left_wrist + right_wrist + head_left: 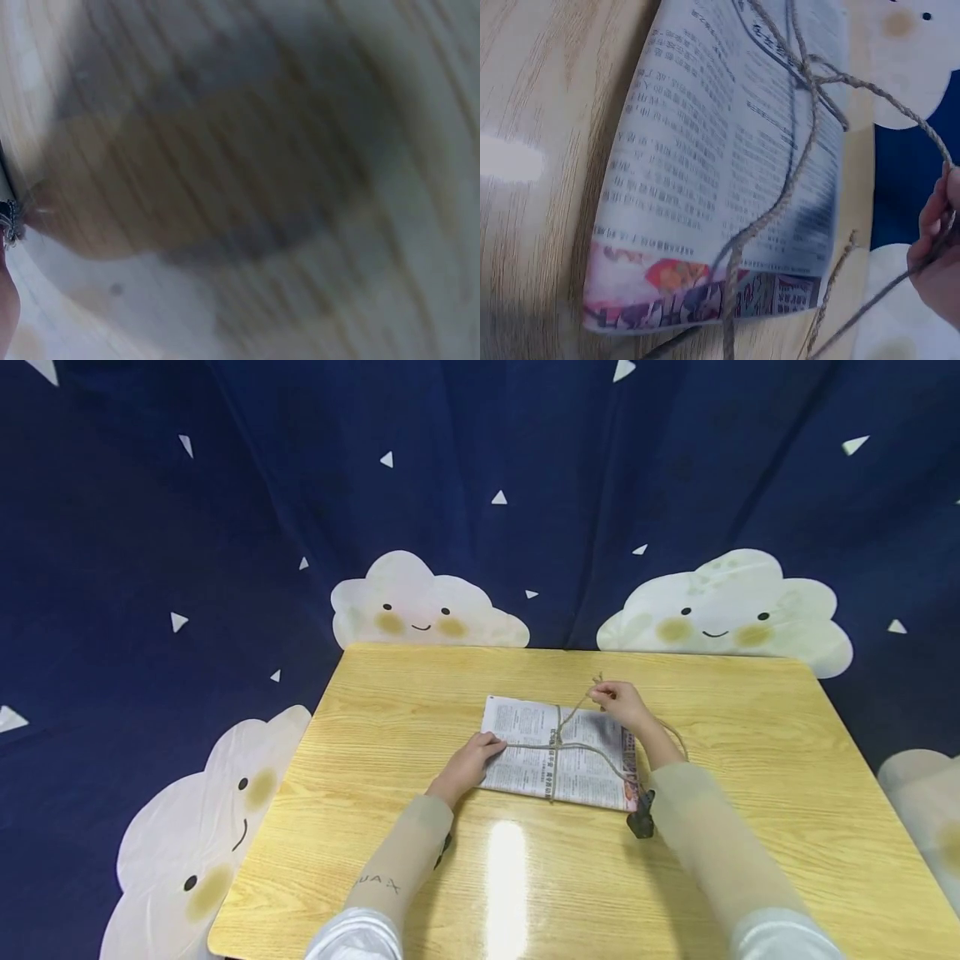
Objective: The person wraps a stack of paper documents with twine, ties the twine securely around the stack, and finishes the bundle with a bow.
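Observation:
A folded newspaper (517, 768) lies flat on the wooden table, with jute rope (556, 760) crossing over it and meeting in the middle. At the paper's left edge, my left hand (471, 764) pinches one length of the rope. My right hand (618, 703) is raised over the far right corner and pinches another length, which slants up from the crossing; a frayed end sticks out beyond the fingers. In the right wrist view the rope crossing (808, 75) and the right fingers (934, 210) show clearly. The left wrist view is mostly blurred tabletop, with a bit of rope (10, 221) at its left edge.
The light wooden table (390, 693) extends around the newspaper on all sides. A loose rope loop (678, 739) trails past the right forearm. A dark blue curtain (450, 460) with white clouds hangs behind. A small black object (641, 818) sits under the right wrist.

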Available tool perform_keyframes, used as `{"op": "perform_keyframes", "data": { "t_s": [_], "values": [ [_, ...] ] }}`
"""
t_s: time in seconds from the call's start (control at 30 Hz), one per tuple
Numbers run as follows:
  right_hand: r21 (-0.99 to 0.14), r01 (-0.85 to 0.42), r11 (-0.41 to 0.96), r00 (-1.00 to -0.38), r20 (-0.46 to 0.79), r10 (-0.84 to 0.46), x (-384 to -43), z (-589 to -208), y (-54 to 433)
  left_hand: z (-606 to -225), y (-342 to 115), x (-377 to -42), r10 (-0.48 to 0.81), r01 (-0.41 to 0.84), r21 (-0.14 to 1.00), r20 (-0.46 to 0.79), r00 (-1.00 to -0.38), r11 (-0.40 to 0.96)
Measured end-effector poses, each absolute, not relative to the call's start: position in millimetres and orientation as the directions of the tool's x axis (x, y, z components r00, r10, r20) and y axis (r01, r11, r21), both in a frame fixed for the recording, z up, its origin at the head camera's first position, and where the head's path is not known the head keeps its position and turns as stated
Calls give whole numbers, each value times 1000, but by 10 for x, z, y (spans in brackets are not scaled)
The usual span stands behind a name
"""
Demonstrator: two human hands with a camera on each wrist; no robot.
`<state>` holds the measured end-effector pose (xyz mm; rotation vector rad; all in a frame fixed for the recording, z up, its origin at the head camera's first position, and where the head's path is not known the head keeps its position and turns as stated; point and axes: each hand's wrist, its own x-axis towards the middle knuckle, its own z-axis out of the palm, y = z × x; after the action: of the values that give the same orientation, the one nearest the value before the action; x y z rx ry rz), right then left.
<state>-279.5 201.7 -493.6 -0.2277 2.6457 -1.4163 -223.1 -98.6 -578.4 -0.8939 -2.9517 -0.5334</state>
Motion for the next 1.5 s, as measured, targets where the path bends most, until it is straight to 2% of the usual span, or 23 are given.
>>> {"op": "perform_keyframes", "data": {
  "t_s": [0.2, 0.43, 0.8, 1.0, 1.13, 1.33, 1.5],
  "values": [
    [-690, -140, 710, -984, 19, -175, -2901, -4983, 1865, -5781, -990, -2220, 532, 537, 317, 111, -840, 782],
    [-567, -274, 777, -962, 162, -221, -2962, -5046, 1746, -5780, -983, -2226, 539, 551, 298, 128, -832, 779],
    [-636, -302, 710, -950, 265, -167, -2969, -5069, 1666, -5808, -978, -2230, 541, 557, 283, 137, -830, 781],
    [-729, -247, 639, -969, 199, -147, -2952, -5038, 1626, -5824, -982, -2212, 554, 579, 267, 169, -815, 771],
    [-743, -218, 632, -976, 158, -151, -2952, -5020, 1604, -5839, -990, -2199, 549, 572, 260, 163, -820, 778],
    [-601, -276, 750, -961, 146, -236, -2986, -4990, 1587, -5835, -995, -2187, 542, 567, 263, 165, -824, 781],
    [-462, -325, 825, -945, 199, -260, -3041, -4976, 1591, -5820, -993, -2187, 545, 567, 267, 159, -823, 779]
  ]
}}
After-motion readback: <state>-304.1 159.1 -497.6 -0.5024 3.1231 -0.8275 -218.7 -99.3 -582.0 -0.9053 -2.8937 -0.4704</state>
